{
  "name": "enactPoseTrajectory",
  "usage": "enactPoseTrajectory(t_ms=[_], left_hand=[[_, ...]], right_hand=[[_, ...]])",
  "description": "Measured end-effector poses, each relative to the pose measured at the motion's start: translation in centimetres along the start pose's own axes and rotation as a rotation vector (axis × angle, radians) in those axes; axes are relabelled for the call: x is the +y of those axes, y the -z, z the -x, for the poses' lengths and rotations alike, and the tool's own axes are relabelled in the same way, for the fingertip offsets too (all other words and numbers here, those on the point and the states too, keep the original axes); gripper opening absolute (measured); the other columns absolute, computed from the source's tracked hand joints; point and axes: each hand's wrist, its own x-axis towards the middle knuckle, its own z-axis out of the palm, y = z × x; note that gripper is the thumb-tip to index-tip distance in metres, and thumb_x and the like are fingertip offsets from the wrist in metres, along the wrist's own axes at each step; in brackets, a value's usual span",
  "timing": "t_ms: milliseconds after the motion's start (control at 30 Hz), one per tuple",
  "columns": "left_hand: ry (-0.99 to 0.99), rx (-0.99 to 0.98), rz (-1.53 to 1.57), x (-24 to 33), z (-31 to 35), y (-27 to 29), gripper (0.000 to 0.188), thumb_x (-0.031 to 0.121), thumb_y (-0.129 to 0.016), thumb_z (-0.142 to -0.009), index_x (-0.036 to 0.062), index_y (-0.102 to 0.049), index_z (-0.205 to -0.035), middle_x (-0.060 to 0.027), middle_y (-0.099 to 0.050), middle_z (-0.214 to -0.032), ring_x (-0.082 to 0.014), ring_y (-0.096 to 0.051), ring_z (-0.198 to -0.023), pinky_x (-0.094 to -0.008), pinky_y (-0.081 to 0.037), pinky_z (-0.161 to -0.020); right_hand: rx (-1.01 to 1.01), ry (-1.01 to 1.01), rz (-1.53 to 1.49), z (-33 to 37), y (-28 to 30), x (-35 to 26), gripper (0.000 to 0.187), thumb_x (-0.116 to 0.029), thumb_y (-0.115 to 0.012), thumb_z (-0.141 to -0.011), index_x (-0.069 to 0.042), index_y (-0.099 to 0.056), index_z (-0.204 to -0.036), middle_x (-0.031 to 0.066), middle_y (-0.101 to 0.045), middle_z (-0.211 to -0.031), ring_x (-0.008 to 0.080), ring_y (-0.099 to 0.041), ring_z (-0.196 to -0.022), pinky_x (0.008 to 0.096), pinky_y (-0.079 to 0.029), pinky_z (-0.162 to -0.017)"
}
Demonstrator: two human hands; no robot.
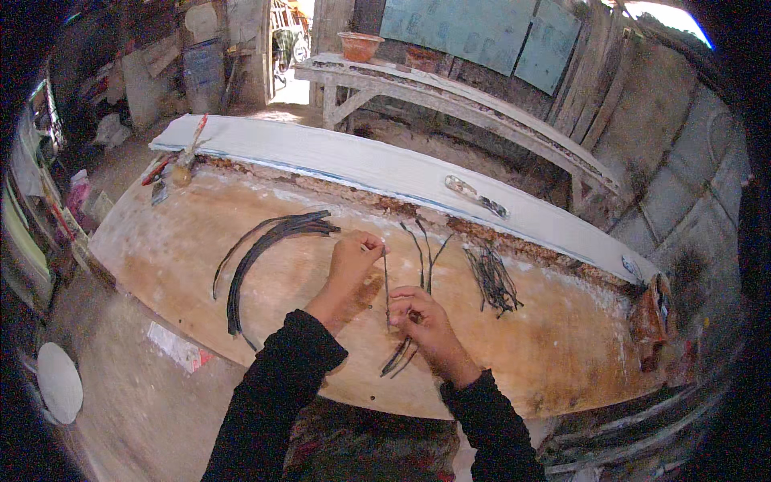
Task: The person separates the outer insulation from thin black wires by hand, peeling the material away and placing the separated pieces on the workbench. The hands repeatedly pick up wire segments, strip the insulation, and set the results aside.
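Observation:
A thin dark strip (386, 281) stretches between my two hands above the wooden tabletop (201, 209). Its upper end is pinched in the fingertips of my left hand (351, 263). Lower down and to the right, the closed fingers of my right hand (424, 321) grip its other end. A few similar dark strips (428, 261) lie on the wood, passing partly beneath my right hand. Left of my hands rests a curved bundle of long dark strips (269, 249). To the right is a loose pile of shorter, bent dark strips (494, 279).
A white board (337, 165) runs along the table's far edge, with a scraper-like tool (476, 196) on it. Brushes (189, 157) lie at the far left corner. An orange-brown container (649, 317) stands at the right end. Behind is a long bench (466, 96) with clay-coloured pots (360, 48).

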Motion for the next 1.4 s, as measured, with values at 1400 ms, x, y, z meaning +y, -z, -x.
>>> enactPoseTrajectory(t_ms=[1400], left_hand=[[0.032, 0.099, 0.076, 0.5, 0.2, 0.0, 0.011, 0.008, -0.071, -0.068, 0.0015, -0.064, -0.072, -0.0056, -0.059, -0.069, -0.0126, -0.054, -0.063, -0.0258, -0.043, -0.055]], right_hand=[[0.073, -0.041, -0.092, -0.4, -0.3, 0.0, 0.014, -0.014, -0.060, -0.082, -0.002, -0.063, -0.087, 0.0059, -0.047, -0.107, 0.0162, -0.046, -0.099, 0.0285, -0.038, -0.085]])
